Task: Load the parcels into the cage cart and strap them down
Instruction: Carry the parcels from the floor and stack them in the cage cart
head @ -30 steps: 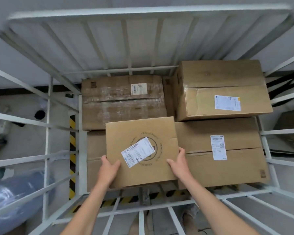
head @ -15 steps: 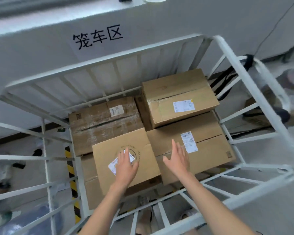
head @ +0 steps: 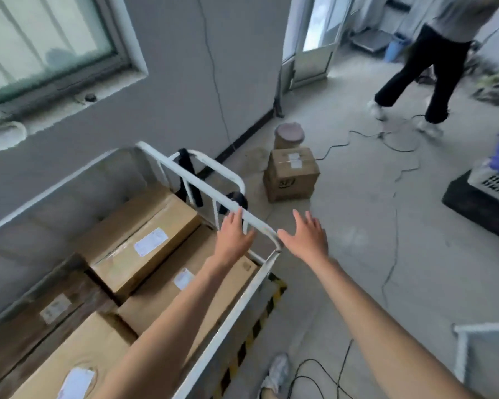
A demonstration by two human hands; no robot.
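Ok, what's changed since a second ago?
Both hands let go of the small box, which now lies in the cart. The left hand rose to the side rail; the right hand reaches open past it, over the floor. The other boxes stayed put.

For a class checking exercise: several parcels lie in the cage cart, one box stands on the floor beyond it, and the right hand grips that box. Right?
No. The head view shows the right hand open and empty, apart from the box; the rest stands.
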